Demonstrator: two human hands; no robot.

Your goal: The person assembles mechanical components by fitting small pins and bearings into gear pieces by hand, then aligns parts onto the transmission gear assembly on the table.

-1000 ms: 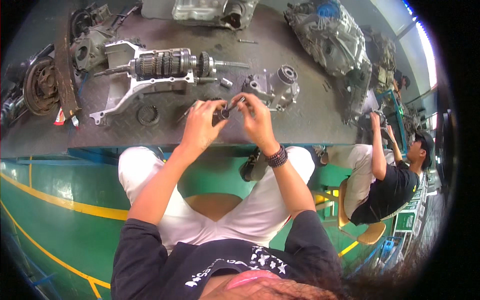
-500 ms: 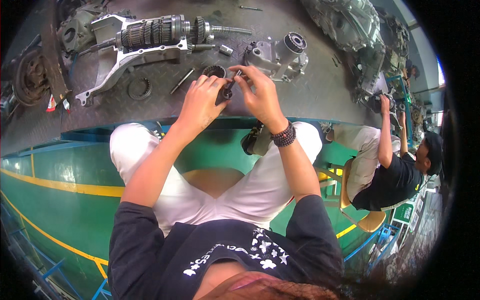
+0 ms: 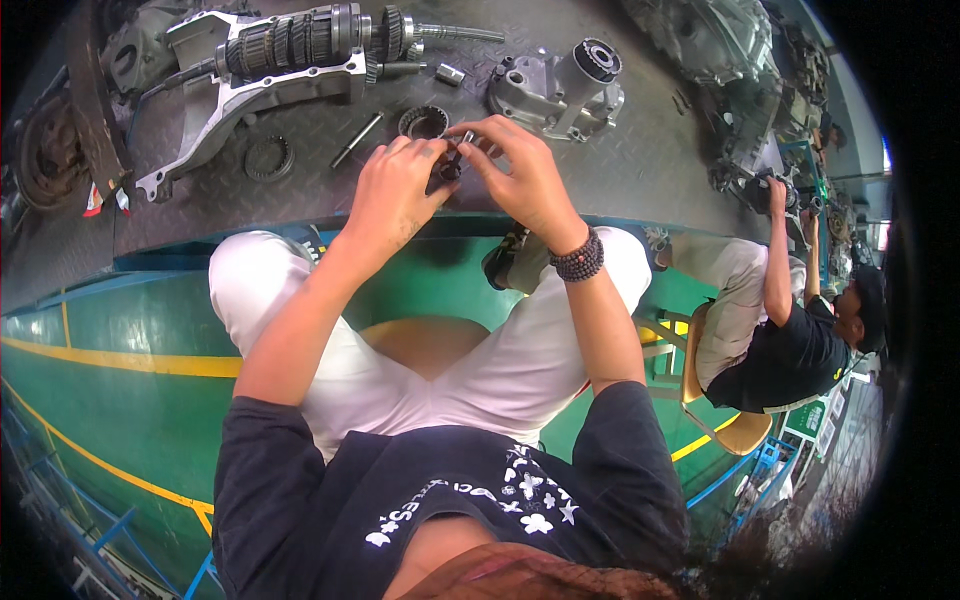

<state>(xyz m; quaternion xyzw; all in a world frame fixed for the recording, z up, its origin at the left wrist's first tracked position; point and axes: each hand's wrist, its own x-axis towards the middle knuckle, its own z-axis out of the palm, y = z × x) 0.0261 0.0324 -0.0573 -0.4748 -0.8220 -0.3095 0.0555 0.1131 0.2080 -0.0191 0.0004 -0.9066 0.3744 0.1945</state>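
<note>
My left hand [image 3: 398, 190] is closed round a small dark metal part [image 3: 449, 170] at the table's near edge. Fingers and thumb of my right hand [image 3: 522, 172] pinch a short shiny metal pin [image 3: 467, 139] at the top of that part. My fingers cover much of both pieces, so their exact shape is hidden. Just beyond my left fingertips lies a toothed ring [image 3: 424, 110]. A slim metal rod [image 3: 357, 140] lies to its left, and a flatter toothed ring [image 3: 269, 158] farther left.
An open gearbox housing [image 3: 225, 104] with a gear shaft [image 3: 295, 46] lies at the far left. A small metal cylinder [image 3: 450, 74] and an aluminium housing [image 3: 535, 92] stand beyond my hands. At right, a seated co-worker [image 3: 790, 345] handles parts beside a large casting [image 3: 715, 40].
The table and its parts sit slightly higher in the picture. Both hands stay together on the small part, with the pin and fingers shifted slightly.
</note>
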